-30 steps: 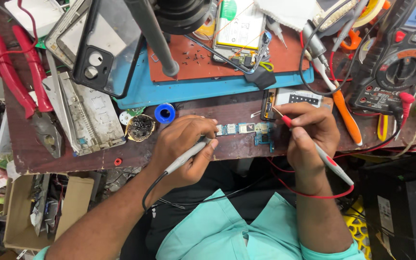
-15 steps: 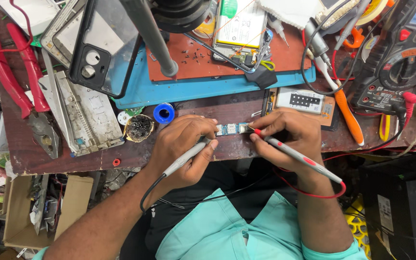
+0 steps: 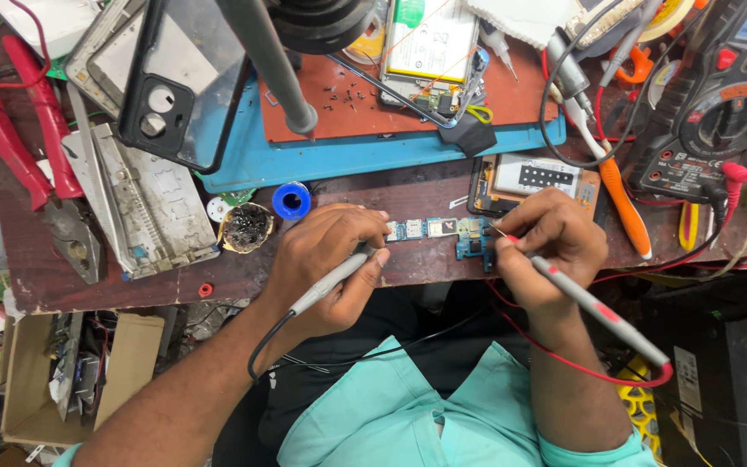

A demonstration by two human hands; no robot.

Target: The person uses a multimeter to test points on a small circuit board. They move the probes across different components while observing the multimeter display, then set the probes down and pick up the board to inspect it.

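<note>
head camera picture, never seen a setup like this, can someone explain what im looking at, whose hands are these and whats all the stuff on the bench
The camera sits on the person's head and looks straight down, so both hands are the person's own. The left hand holds a grey probe with a black lead; the right hand holds a grey and red probe with a red lead. Both tips meet a small blue circuit board on the brown workbench. The red lead seems to run to the black multimeter at top right. Also on the bench are a blue mat, an opened phone, a black phone case, red pliers and an orange-handled tool.
</note>
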